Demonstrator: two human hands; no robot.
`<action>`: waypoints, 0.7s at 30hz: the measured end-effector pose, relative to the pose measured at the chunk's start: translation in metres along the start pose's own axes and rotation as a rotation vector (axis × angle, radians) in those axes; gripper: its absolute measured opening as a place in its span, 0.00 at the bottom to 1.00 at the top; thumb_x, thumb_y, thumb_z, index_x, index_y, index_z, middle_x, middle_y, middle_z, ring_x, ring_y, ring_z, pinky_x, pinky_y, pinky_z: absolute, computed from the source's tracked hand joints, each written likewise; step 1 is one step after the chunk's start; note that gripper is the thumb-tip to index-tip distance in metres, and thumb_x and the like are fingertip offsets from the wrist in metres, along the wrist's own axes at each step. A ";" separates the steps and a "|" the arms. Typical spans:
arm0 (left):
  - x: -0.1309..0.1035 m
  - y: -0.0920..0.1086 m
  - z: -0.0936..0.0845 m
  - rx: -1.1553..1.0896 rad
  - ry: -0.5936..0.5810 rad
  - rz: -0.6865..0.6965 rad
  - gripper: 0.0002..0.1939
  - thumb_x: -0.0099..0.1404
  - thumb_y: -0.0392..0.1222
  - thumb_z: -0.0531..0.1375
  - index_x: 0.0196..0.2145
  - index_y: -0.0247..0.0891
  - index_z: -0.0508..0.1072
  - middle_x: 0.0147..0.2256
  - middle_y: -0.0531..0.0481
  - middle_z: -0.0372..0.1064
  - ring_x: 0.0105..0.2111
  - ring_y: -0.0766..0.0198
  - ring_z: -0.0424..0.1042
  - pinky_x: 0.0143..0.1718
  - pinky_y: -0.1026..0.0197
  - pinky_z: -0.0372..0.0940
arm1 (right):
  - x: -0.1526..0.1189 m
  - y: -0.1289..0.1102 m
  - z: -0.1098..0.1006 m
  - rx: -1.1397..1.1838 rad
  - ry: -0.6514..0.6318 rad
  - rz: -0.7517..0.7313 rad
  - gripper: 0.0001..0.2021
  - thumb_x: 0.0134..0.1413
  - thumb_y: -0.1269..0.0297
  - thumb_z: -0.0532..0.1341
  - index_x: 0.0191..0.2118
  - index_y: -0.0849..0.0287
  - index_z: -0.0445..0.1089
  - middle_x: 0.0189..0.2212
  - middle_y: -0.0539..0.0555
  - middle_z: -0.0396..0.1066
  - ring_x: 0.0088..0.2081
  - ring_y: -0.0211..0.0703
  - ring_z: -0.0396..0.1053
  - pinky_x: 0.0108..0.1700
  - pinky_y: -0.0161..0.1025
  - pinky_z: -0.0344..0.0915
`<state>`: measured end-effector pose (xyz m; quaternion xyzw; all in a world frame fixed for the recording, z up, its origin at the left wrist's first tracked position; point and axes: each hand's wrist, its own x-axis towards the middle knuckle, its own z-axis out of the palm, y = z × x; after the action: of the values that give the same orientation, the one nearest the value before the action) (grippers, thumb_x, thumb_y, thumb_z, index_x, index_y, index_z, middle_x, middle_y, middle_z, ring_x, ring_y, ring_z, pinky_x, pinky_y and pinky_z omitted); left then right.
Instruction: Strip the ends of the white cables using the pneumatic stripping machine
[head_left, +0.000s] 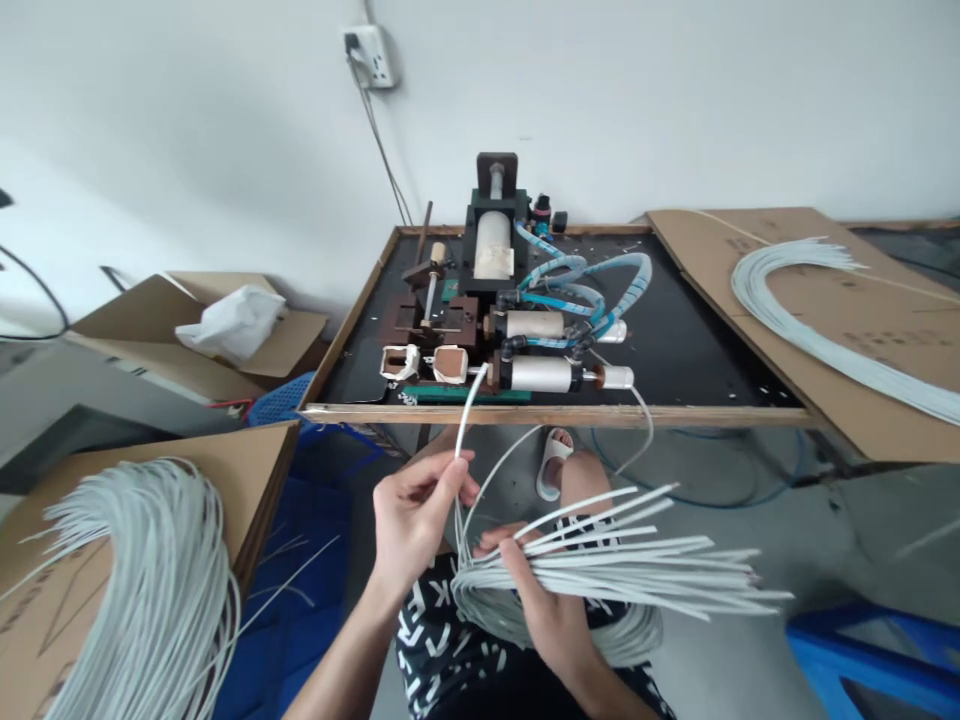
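Observation:
Between the thumb and fingers of my left hand (424,505) is a single white cable (469,410). Its upper end reaches the front of the pneumatic machine (491,370), close to the brown clamp blocks; whether the tip sits inside them I cannot tell. My right hand (544,600) is closed around a bundle of white cables (637,570) above my lap. The loose ends of that bundle fan out to the right, and its coiled part hangs below the hand.
On cardboard at the left lies a large bundle of white cables (165,560). Another cable bundle (810,330) curves over a cardboard sheet (712,260) at the right. An open carton (195,340) stands left of the bench (690,350). A blue stool (877,650) is at lower right.

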<state>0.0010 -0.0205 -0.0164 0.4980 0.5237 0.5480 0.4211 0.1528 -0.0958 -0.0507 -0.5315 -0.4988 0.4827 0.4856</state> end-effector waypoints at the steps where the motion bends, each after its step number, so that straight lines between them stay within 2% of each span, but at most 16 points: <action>1: 0.006 -0.002 -0.001 -0.026 0.070 -0.005 0.09 0.64 0.45 0.66 0.33 0.37 0.83 0.22 0.52 0.76 0.20 0.64 0.74 0.26 0.65 0.72 | -0.001 0.001 -0.001 0.018 0.024 0.019 0.13 0.68 0.55 0.59 0.40 0.53 0.79 0.35 0.51 0.81 0.40 0.47 0.79 0.50 0.39 0.72; 4: 0.023 -0.011 -0.005 -0.087 0.184 -0.030 0.10 0.61 0.45 0.68 0.30 0.35 0.82 0.22 0.50 0.77 0.19 0.64 0.73 0.23 0.64 0.70 | -0.001 0.002 -0.003 0.021 0.098 0.072 0.15 0.66 0.50 0.61 0.40 0.54 0.80 0.34 0.52 0.82 0.39 0.48 0.79 0.48 0.39 0.74; 10: 0.035 -0.028 -0.010 -0.085 0.210 -0.027 0.12 0.62 0.47 0.67 0.27 0.36 0.81 0.21 0.50 0.76 0.18 0.65 0.71 0.20 0.65 0.66 | -0.002 0.002 -0.003 -0.026 0.109 0.059 0.15 0.65 0.49 0.61 0.39 0.52 0.80 0.35 0.51 0.82 0.39 0.48 0.79 0.49 0.40 0.74; 21: 0.058 -0.024 0.000 -0.088 0.273 0.013 0.12 0.61 0.48 0.68 0.27 0.36 0.81 0.22 0.51 0.77 0.19 0.64 0.73 0.22 0.65 0.67 | 0.011 -0.001 -0.017 -0.009 0.148 0.046 0.15 0.64 0.49 0.62 0.39 0.53 0.80 0.33 0.52 0.82 0.39 0.47 0.80 0.48 0.38 0.75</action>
<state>-0.0095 0.0393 -0.0345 0.4035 0.5482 0.6359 0.3638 0.1699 -0.0853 -0.0485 -0.5792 -0.4515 0.4509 0.5073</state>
